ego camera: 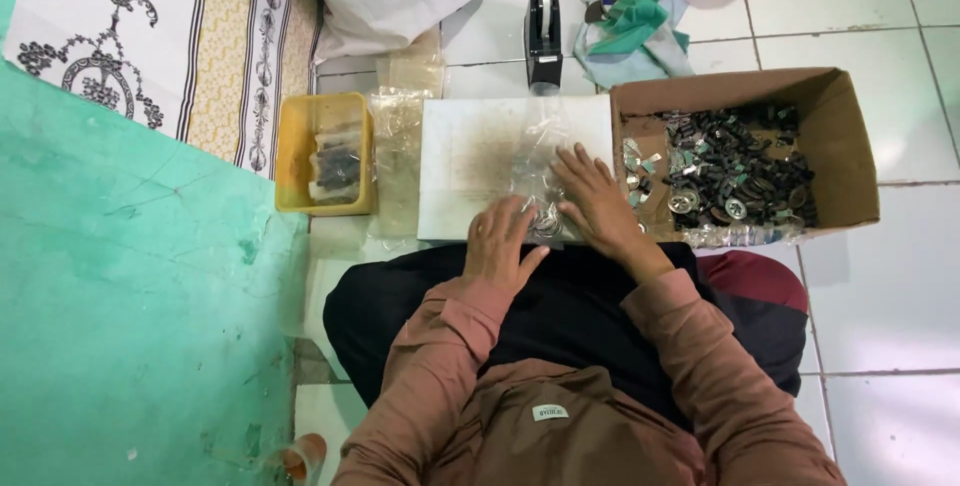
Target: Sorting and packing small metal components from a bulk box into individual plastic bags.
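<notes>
Your left hand [503,241] and right hand [598,204] rest side by side on a clear plastic bag [540,171] in the middle of the frame. The bag lies on a white board [470,161] on the floor. Both hands lie flat with fingers spread, pressing the bag, not pinching it. Small round metal pieces [546,223] sit between your hands. At the right is a cardboard box [835,136] full of small dark parts. At the left is a yellow tub [295,151].
</notes>
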